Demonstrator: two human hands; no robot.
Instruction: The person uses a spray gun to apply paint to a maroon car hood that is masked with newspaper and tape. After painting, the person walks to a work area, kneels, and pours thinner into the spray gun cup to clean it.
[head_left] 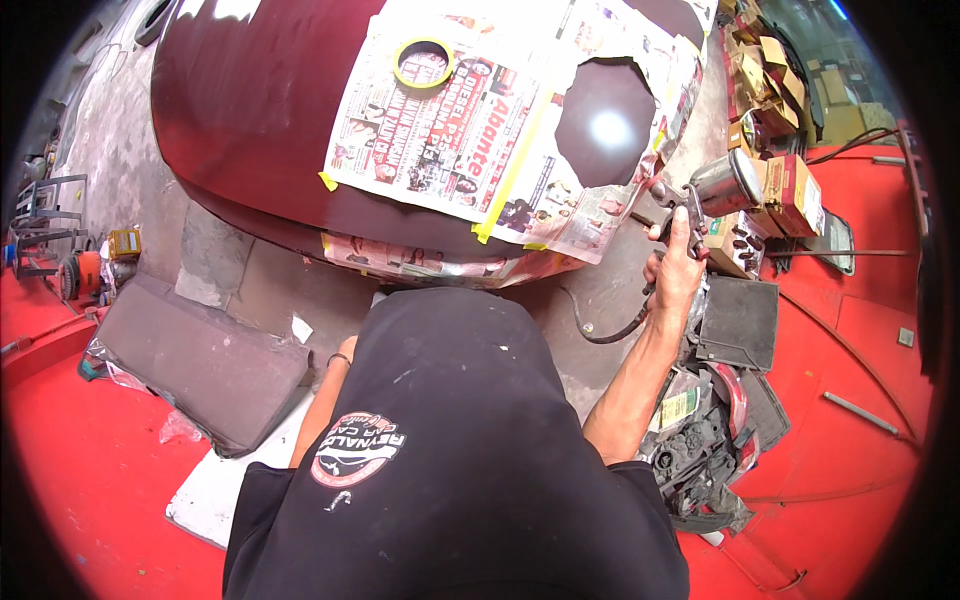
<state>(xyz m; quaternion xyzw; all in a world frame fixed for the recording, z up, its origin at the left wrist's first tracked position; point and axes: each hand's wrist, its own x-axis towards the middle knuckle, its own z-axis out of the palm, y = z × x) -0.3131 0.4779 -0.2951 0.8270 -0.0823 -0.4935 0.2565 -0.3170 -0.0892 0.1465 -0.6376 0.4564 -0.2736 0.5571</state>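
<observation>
My right hand [676, 262] is wrapped round a spray gun [724, 184] with a silver cup, held off the masked corner of a dark red car panel [250, 110]. A dark hose [628, 332] hangs below the gun's handle. Newspaper sheets [385, 150] cover part of the panel, held by yellow masking tape [486, 228]. An uncovered, dark, rounded patch [604, 125] with a bright reflection shows through the paper near the gun. On the newspaper lies a yellow tape roll [398, 64]. My left hand [348, 346] hangs beside my torso, its fingers hidden behind my shirt.
Cardboard boxes [790, 190] stand to the right of the car. Dark plastic parts [700, 450] are piled beside my right arm. At the left lie a long dark padded piece [200, 360] and a white board [205, 497] on the red floor [90, 490].
</observation>
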